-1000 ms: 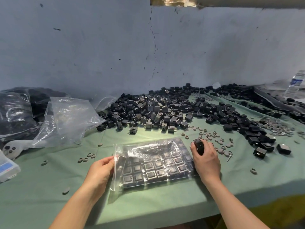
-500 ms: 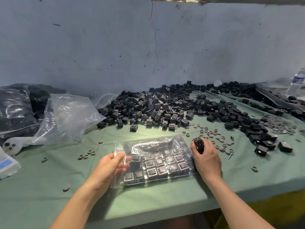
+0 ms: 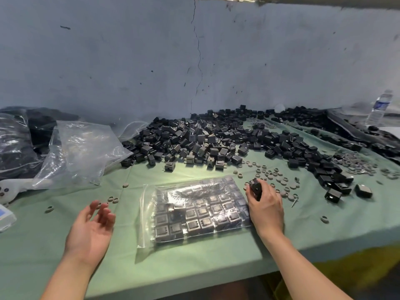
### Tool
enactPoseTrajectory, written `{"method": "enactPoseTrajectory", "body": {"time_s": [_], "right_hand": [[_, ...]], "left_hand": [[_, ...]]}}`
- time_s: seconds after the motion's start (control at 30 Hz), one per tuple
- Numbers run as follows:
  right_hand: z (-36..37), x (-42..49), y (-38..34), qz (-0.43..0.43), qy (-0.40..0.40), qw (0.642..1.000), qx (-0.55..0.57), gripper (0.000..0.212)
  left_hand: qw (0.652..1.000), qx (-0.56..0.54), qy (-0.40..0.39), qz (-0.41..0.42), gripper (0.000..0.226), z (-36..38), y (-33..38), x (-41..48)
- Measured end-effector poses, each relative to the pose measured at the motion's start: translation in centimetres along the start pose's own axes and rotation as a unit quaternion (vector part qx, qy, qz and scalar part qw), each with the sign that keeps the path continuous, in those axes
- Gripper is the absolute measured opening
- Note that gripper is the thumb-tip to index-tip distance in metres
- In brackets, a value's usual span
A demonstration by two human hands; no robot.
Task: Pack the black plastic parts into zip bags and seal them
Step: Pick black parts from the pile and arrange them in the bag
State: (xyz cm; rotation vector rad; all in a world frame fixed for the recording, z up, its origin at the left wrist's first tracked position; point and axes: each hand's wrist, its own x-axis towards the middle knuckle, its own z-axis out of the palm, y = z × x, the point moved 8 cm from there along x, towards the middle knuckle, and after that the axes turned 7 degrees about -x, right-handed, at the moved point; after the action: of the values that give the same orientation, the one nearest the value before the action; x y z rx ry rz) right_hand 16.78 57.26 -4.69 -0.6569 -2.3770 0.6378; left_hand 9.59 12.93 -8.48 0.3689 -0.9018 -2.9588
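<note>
Bench [image 3: 216, 258] is covered in a soft green cloth and it's pretty cluttered. Big loose heap of black plastic parts [image 3: 205, 139] runs along the back by the cracked grey-blue wall [image 3: 194, 61], little boxy cubes, some showing metal pins. Right in front of the heap there's a scatter of small grey rings and discs [image 3: 275, 176], plus a lone screw [image 3: 294, 199] just right of the right hand. A crinkly empty clear bag [image 3: 84, 150] sits off to the left, with darker filled bags [image 3: 15, 144] behind it, and a water bottle [image 3: 378, 109] at far right.

The zip bag [image 3: 194, 213] lies flat in the middle near the front edge, glossy clear plastic, parts inside lined up in neat rows, open end facing left.

Right hand [image 3: 266, 206] rests at the bag's right edge, grip closed around one black part [image 3: 255, 188]. Left hand [image 3: 93, 230] hovers apart from the bag, palm up, fingers loosely spread, holding nothing.
</note>
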Motion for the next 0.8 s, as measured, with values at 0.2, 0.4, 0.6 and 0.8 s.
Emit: {"method": "enactPoseTrajectory", "body": {"time_s": [0.2,0.4,0.6,0.8], "right_hand": [[-0.5,-0.2,0.5,0.022,0.007,0.998,0.058,0.039],[-1.6,0.1,1.1,0.065,0.066,0.986,0.136,0.04],[-3.4,-1.3,-4.2,-0.05,0.124,0.977,0.167,0.033],[1.3,-5.3,-17.7,-0.295,-0.059,0.95,0.084,0.028]], "left_hand": [[0.999,0.034,-0.001,-0.004,0.019,0.9,-0.7,-0.1],[0.999,0.035,-0.008,0.002,0.018,1.1,-0.7,-0.2],[0.986,0.144,-0.036,0.08,0.028,2.3,-0.4,-0.7],[0.919,0.341,-0.081,0.18,0.046,3.9,-0.9,-2.4]]}}
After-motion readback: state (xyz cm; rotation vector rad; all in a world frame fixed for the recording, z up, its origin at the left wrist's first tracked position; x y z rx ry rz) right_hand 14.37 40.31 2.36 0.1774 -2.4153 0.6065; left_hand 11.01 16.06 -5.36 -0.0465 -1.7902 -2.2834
